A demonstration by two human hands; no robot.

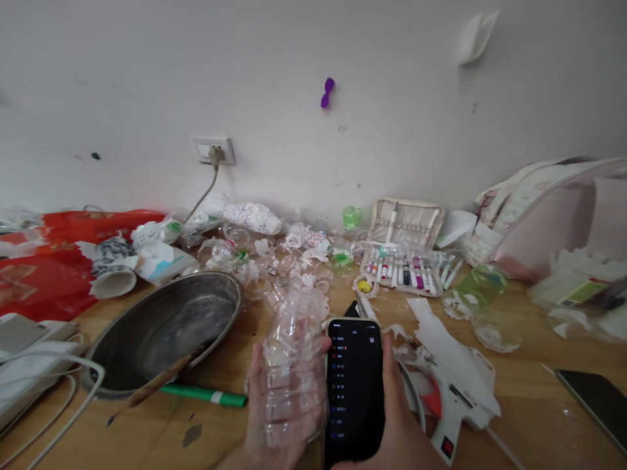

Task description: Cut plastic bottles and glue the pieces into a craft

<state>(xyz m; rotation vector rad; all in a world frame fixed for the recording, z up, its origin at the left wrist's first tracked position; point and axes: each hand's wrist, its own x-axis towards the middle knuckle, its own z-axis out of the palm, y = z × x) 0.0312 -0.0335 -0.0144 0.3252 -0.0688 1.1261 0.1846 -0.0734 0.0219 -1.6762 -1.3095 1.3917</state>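
Observation:
My left hand (253,411) is wrapped round a clear ribbed plastic bottle (294,369), its fingers partly visible through the plastic. Right beside it, my right hand (399,418) grips a phone (356,391) whose dark screen shows a list with small coloured icons. Bottle and phone stand close together, both tilted up toward me. A white hot glue gun (455,378) with a red trigger lies just right of the phone. Scissors (361,303) are partly hidden behind the phone's top edge.
A metal basin (166,326) with a paintbrush (157,384) across its rim sits left, near a green marker (206,394). Plastic scraps, a marker case (404,225) and a pink bag (553,215) line the wall. A power strip (34,385) and another phone (595,401) lie at the sides.

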